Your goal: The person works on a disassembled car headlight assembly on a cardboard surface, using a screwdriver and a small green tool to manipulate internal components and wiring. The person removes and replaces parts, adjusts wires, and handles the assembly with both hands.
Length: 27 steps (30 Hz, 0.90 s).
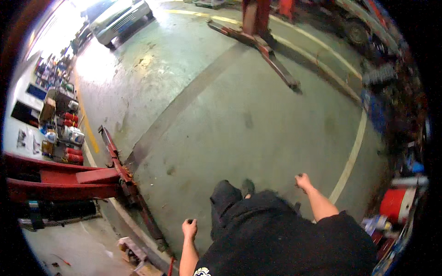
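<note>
Nearby, going outward across the workshop:

Left hand: curled into a loose fist at the person's side, fingers closed, nothing clearly in it (a dark speck at the knuckles is too small to tell).

Right hand: swung out from the body, fingers bent inward; whether it holds anything I cannot tell.

Person: dark shirt and trousers, one shoe forward on the green floor, arms apart as in walking.

Lift arm: red, lying low just left of the left hand, probably left swung flat so a car can roll over it.

Cardboard box: open on the floor by the lift's foot; contents unclear.

Red drum: on the right, among clutter.

Shelf: against the left wall, packed with cans and jugs.

Far lift post: red, arm stretched along the floor.

Car: pale, parked by the bright doorway.
</note>
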{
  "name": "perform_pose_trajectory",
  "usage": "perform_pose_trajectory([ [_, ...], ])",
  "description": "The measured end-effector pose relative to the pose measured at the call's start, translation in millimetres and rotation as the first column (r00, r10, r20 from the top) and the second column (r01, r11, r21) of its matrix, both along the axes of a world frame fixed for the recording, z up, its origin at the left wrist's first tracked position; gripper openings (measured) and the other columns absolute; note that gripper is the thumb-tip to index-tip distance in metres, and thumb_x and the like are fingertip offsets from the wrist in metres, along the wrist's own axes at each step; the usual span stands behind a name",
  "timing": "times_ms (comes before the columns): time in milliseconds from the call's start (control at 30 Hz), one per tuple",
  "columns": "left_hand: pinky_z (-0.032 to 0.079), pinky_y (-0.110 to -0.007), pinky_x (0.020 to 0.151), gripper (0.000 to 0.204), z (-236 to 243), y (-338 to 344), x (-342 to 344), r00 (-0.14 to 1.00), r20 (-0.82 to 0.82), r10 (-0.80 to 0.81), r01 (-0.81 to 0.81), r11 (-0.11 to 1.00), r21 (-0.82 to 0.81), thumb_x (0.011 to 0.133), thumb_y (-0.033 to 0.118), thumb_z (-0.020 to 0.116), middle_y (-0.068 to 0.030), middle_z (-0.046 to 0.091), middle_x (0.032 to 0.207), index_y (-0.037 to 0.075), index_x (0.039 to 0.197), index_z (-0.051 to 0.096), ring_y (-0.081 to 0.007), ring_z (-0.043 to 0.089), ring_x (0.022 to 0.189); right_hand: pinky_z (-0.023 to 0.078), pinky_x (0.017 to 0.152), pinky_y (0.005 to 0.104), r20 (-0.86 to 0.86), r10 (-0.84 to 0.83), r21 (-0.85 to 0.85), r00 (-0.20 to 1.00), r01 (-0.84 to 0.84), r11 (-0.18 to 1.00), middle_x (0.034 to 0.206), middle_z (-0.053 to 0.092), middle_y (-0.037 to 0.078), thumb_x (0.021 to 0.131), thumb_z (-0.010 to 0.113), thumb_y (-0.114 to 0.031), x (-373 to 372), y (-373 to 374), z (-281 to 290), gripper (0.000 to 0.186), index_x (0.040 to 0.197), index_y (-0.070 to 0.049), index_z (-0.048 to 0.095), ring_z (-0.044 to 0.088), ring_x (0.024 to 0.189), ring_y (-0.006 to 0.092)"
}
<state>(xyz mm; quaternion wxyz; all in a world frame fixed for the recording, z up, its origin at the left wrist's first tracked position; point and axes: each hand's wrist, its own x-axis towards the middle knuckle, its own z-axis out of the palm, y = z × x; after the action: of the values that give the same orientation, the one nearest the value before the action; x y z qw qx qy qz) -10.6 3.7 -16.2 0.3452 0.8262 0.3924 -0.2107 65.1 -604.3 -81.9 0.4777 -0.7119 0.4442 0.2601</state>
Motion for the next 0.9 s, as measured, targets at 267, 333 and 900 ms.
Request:
perform_pose_trajectory([
  [267, 0.054, -0.041, 0.068, 0.038, -87.5, 8.6, 250.5, 0.976, -0.168, 0.137, -0.139, 0.99, 0.0, 0.079, 0.022, 0.072, -0.0195, 0.071, 0.083, -0.009, 0.101, 0.068, -0.0282, 0.069, 0.073, 0.053, 0.065, 0.0344, 0.511, 0.137, -0.16, 0.849, -0.063, 0.985, 0.1, 0.067, 0.014, 0.096, 0.064, -0.018, 451.8, -4.6, 96.8, 0.033, 0.12, 0.005, 0.059, 0.066, 0.073, 0.0184],
  [333, 0.055, -0.04, 0.069, 0.038, -101.2, 31.0, 279.0, 0.955, -0.27, 0.123, -0.122, 0.992, 0.022, 0.078, 0.023, 0.074, -0.0212, 0.072, 0.085, -0.009, 0.098, 0.069, -0.0289, 0.071, 0.075, 0.053, 0.065, 0.0342, 0.459, 0.095, -0.142, 0.883, -0.033, 0.989, 0.097, 0.068, 0.014, 0.096, 0.064, -0.019, 473.9, 25.5, 63.3, 0.035, 0.12, 0.006, 0.059, 0.066, 0.071, 0.0193],
  [900, 0.054, -0.04, 0.07, 0.031, -80.8, 116.1, 1086.8, 0.94, 0.336, 0.064, -0.085, 0.995, 0.048, 0.086, 0.018, 0.067, -0.0176, 0.072, 0.089, -0.008, 0.101, 0.066, -0.0252, 0.067, 0.076, 0.052, 0.091, 0.0458, -0.243, 0.405, -0.261, 0.881, -0.462, 0.848, 0.128, 0.062, 0.024, 0.082, 0.067, -0.03, 749.7, 42.0, -94.4, 0.048, 0.122, -0.004, 0.065, 0.062, 0.116, 0.0398],
])
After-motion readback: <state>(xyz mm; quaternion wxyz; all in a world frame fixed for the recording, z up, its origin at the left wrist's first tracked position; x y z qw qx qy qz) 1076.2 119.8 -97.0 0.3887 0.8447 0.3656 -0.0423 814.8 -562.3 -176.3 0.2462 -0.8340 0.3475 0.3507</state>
